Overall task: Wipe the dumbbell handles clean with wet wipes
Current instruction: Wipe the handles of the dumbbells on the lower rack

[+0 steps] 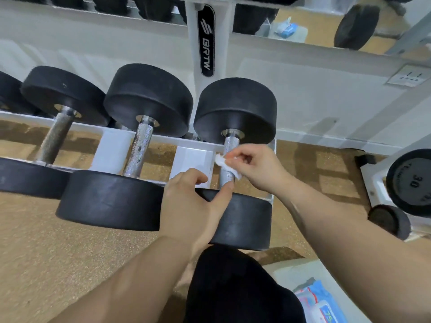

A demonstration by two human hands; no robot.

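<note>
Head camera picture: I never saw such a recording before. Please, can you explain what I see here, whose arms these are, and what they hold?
No machine here: a person wears a camera on the head, so you look down along their own two arms. Black dumbbells lie on a white rack. The right hand pinches a white wet wipe against the metal handle of the rack's rightmost dumbbell. The left hand rests on that dumbbell's near weight. A blue packet of wipes lies at the bottom right.
</note>
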